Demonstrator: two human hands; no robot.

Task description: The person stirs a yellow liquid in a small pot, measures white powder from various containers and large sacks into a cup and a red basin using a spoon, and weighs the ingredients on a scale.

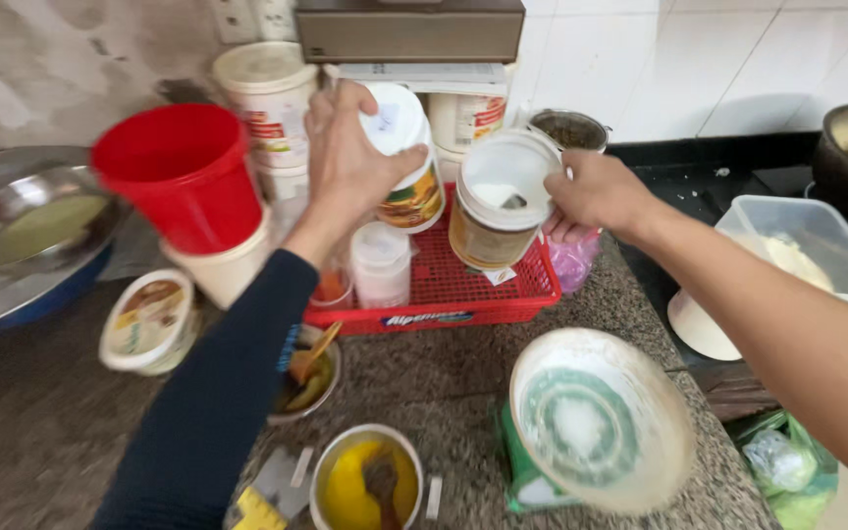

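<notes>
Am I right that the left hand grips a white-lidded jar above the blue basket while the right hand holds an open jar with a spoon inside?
Not quite: the basket is red, not blue, as the head view shows. The rest stands: the left hand grips the white-lidded jar above it, and the right hand holds the open jar with a spoon inside.
</notes>
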